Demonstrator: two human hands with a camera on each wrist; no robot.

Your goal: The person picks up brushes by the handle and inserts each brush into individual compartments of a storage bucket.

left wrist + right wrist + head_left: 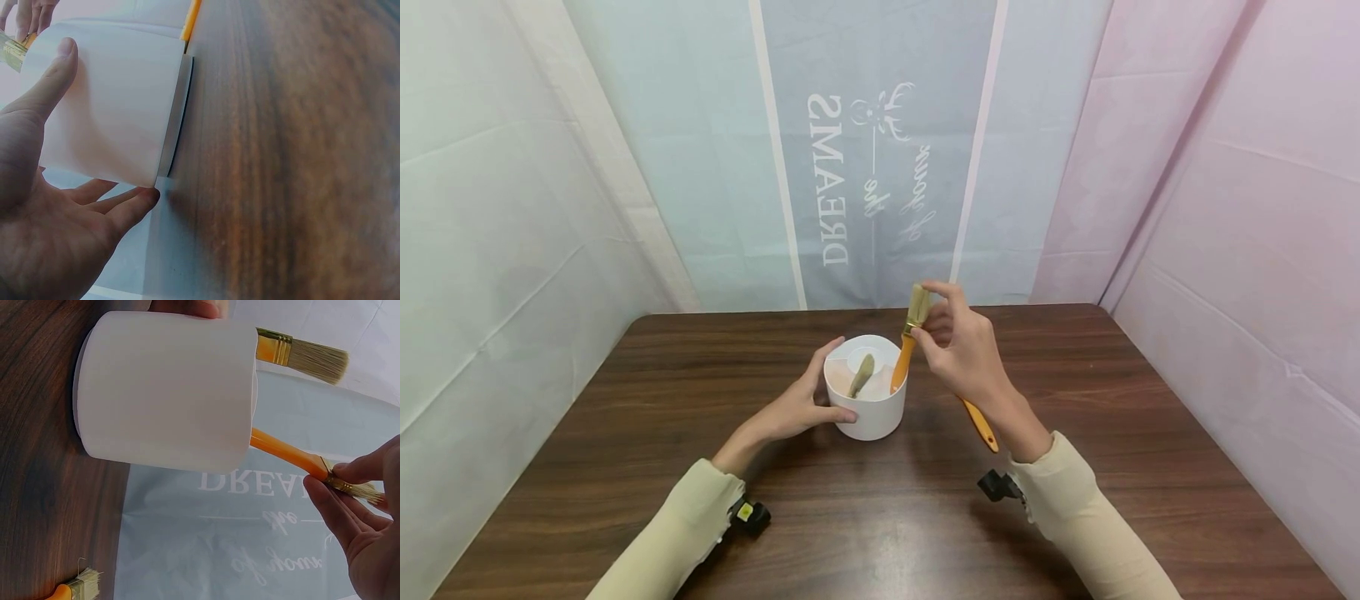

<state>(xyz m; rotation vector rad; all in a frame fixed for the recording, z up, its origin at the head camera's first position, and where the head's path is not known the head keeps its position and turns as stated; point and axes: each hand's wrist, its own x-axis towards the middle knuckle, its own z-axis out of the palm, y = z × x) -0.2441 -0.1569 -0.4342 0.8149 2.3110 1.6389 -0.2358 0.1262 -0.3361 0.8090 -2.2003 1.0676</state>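
On the table stands a white round container (880, 419) with inner dividers. My left hand (793, 408) grips its side, thumb on the front wall and fingers round the back. My right hand (966, 350) pinches a paintbrush (901, 365) by its metal ferrule, bristles up. The orange handle of that brush slants down into the container's right part, its lower end hidden behind the wall in the right wrist view. A second paintbrush (315, 360) leans inside the container, bristles up above the rim. Under my right forearm, a third paintbrush (981, 427) lies on the table, partly covered.
The dark wood-grain table (647, 400) ends at a back edge against a blue-grey curtain (715, 167) with white lettering. Pale cloth walls rise at left and right. Each wrist carries a small black camera (752, 517) close over the table.
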